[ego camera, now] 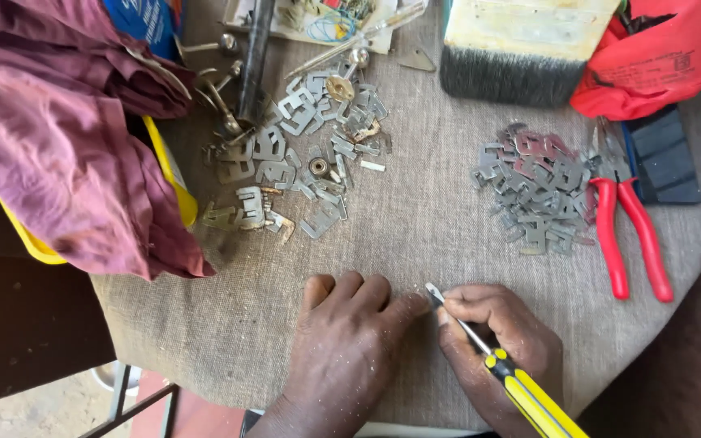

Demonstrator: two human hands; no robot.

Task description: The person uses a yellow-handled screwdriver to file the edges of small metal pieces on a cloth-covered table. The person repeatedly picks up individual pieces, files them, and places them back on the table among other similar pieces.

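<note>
Yellow-handled screwdriver (480,345) pinched in right hand (496,341) (handle cut off); left hand (346,341) pressed flat, hiding whatever lies beneath.

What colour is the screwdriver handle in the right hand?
Yellow with black stripes, on the screwdriver handle in the right hand; head view.

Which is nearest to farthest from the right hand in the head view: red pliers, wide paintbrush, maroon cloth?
From the right hand:
1. Red pliers, just up and to its right.
2. Wide paintbrush, at the top edge.
3. Maroon cloth, far across on the left side.
</note>
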